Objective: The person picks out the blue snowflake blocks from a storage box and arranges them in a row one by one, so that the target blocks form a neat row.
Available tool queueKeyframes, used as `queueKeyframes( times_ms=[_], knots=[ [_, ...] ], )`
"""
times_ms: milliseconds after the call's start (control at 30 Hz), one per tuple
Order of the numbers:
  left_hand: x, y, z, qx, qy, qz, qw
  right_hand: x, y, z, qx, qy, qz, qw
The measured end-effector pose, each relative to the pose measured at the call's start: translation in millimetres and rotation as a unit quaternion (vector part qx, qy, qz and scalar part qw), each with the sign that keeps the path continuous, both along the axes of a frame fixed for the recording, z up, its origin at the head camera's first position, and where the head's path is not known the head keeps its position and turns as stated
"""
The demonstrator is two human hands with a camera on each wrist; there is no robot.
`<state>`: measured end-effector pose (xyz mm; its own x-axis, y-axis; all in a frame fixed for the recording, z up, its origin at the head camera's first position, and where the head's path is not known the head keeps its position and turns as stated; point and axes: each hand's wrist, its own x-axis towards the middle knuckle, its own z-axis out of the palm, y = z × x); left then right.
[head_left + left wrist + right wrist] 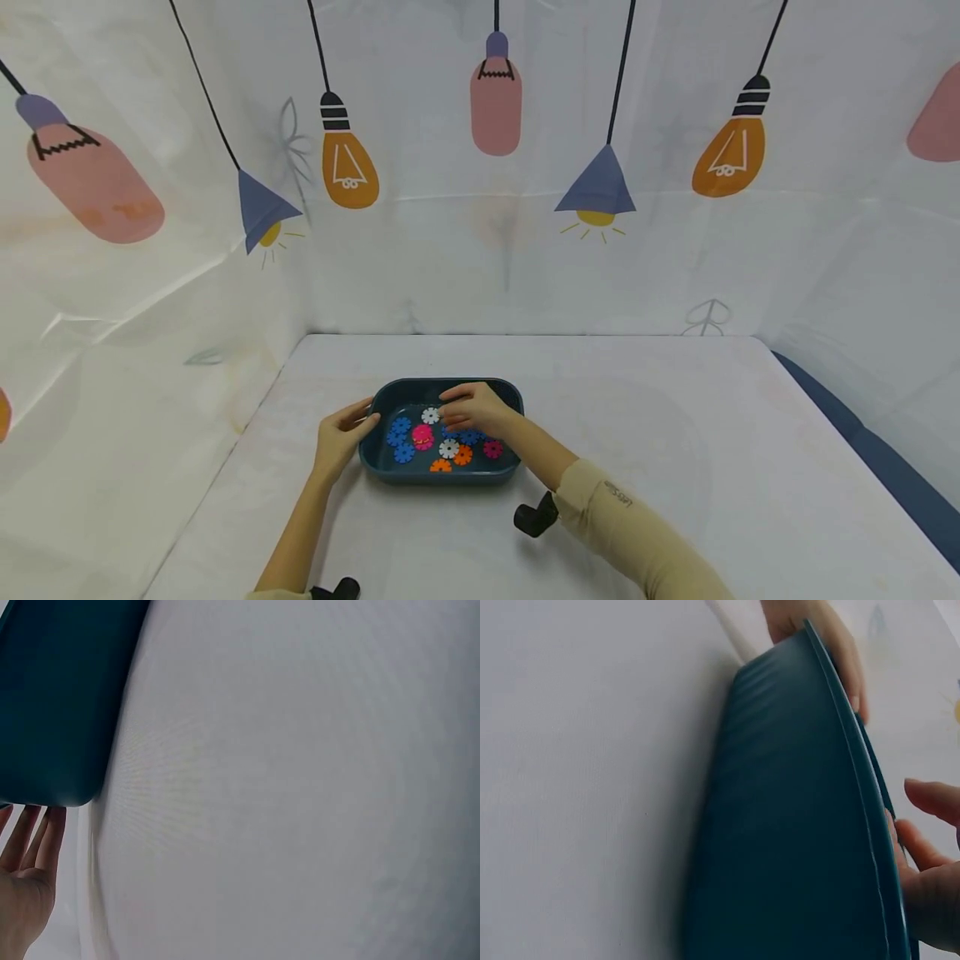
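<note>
A dark teal tray (442, 478) with rounded corners sits on the table. Inside lie several small notched plastic discs: blue (404, 452), pink (422, 437), white (448, 448) and orange (462, 455). My left hand (339, 437) holds the tray's left end, thumb at the rim and fingers along the outer wall. Over the tray's right half reaches my right hand (480, 408), its fingers slightly bent and apart near a white disc (430, 416). Nothing shows between thumb and fingers of the right hand (934, 877) in the right wrist view.
The white table (637, 450) extends around the tray, mostly to the right. Behind it hangs a white sheet (420, 258) printed with lamps and bulbs. Black wrist mounts (536, 517) stick out below the sleeves.
</note>
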<state>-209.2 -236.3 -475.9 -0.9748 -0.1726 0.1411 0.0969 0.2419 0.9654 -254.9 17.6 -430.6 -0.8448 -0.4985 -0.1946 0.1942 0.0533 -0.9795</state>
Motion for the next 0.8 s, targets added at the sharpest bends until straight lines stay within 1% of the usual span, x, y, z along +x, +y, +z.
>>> queueKeyframes(
  times_ms=[200,367,533,667,800],
  knots=[
    [-1.1,1.7,-2.2,0.008,0.011,0.006,0.9999,-2.3,-15.7,-6.5,0.010,-0.009,-0.010,0.9999],
    [-1.7,1.5,-3.9,0.012,0.006,0.009,0.9999,-2.0,-23.7,-9.4,0.008,-0.008,-0.003,0.9999],
    [-1.8,1.6,-3.2,0.012,0.007,0.014,0.9998,-1.5,-30.1,-10.0,0.008,-0.024,-0.005,0.9997],
    [-1.7,1.6,-2.3,0.013,0.007,0.011,0.9998,-1.6,-36.8,-11.0,0.012,-0.042,-0.010,0.9990],
    [-1.7,0.8,-2.8,0.017,0.000,0.005,0.9998,-0.7,-44.4,-13.4,0.020,-0.046,-0.005,0.9987]
  ],
)
